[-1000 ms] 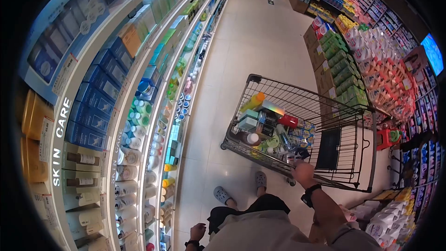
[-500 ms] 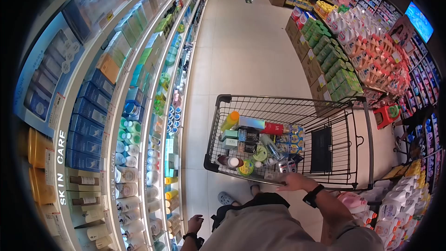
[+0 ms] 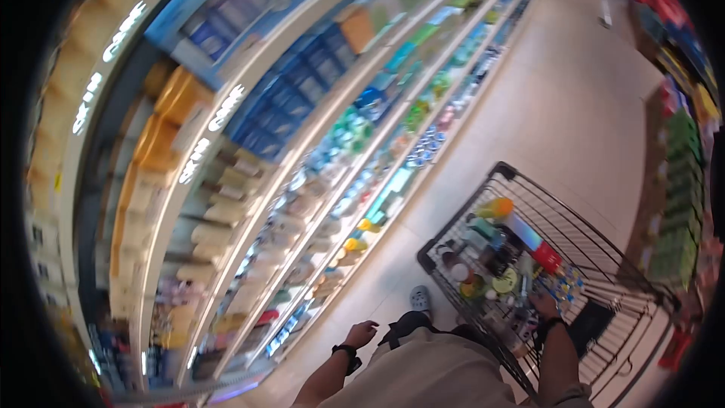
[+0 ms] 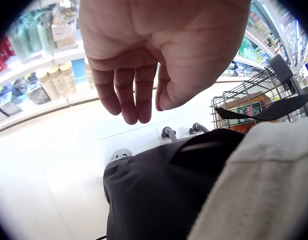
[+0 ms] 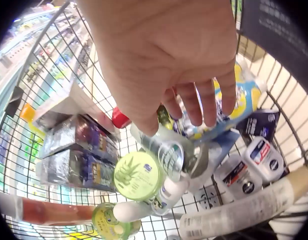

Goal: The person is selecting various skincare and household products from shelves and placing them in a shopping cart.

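My right hand [image 3: 544,304] is inside the wire shopping cart [image 3: 504,170], palm down above the goods. In the right wrist view its fingers hang relaxed with nothing in them. Under the fingertips lie a clear bottle with a green label [image 5: 170,156] and a yellow-and-blue pack [image 5: 244,102]. A light green round tub with an aloe picture [image 5: 139,175] sits just beside them. My left hand [image 4: 159,55] hangs loosely at my left side, holding nothing, fingers slightly bent. Below it in that view are my dark shorts and a grey shoe [image 4: 121,154].
Lit skin care shelves [image 3: 298,166] run along the left, packed with boxes and bottles. Pale floor [image 3: 566,91] stretches ahead up the aisle. Green packs [image 3: 672,234] are stacked on the right. The cart also holds dark boxes [image 5: 79,150] and two white bottles [image 5: 264,159].
My right hand has left the cart's near rim and reached in over the goods. My view has swung left and tilted, so shelves fill more of it and the cart appears further right.
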`<state>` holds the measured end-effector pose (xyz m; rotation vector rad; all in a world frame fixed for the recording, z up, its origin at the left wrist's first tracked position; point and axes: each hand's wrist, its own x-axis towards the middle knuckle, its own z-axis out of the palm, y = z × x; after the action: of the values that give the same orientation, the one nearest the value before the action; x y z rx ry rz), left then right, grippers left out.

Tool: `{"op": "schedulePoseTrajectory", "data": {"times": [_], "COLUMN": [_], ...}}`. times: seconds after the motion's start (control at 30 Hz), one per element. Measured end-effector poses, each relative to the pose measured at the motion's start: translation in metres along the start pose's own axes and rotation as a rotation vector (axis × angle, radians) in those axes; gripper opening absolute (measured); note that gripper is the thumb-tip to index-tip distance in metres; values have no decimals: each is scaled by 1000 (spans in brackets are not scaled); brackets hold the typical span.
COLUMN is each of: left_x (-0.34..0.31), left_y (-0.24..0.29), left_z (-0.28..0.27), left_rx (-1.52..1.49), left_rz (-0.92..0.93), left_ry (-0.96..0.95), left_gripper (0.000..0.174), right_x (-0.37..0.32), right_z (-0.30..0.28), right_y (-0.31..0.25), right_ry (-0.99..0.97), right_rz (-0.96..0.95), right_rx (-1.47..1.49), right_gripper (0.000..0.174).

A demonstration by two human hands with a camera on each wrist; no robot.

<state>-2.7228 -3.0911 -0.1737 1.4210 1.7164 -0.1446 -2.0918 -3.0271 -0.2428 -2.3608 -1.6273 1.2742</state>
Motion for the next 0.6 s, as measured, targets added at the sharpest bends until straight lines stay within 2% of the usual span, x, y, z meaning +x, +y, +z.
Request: {"op": "schedulePoseTrajectory", "data": {"times": [0.03,0.07,0.1,0.13,0.17,0.2,0.23,0.27,0.33,0.37,0.43,0.47,0.53,0.57,0.6], "left_x": [-15,-35,-59,-78,-89,-102,-114,-126,-147,-155,-169,-175,-184,-188,-191], "left_y": [0,2,10,21,24,18,19,20,11,9,6,3,2,-1,-4], "left_z": [2,10,16,14,18,26,30,33,42,45,50,53,59,62,65], "left_rx": [11,-47,-49,-67,-49,-112,-123,-134,-136,-98,-71,-75,-105,-119,-113], "left_rz": [-21,-25,-51,-78,-77,-74,-88,-102,-123,-145,-188,-195,-251,-257,-244], "left_ry": [-33,-14,-3,-24,-41,-27,-25,-23,27,13,9,19,18,27,39], "left_gripper": [31,31,31,31,32,32,32,32,32,31,30,31,33,33,32], "right_x": [-13,-17,-3,-3,3,-13,-21,14,-6,2,21,28,43,42,41], "right_z": [21,27,58,75,98,84,88,135,112,118,138,143,144,138,131], "right_y": [1,1,22,18,40,13,8,71,47,52,91,105,120,120,121], "right_ry": [94,-34,3,16,111,135,293,276,187,169,85,77,31,29,-102], "right_rz": [127,79,113,202,99,184,143,119,125,96,225,203,304,291,312], "right_rx": [94,243,216,288,255,198,201,437,361,347,456,438,194,181,163], "right_gripper": [52,50,48,51,50,46,42,41,49,49,39,39,35,35,48]}}
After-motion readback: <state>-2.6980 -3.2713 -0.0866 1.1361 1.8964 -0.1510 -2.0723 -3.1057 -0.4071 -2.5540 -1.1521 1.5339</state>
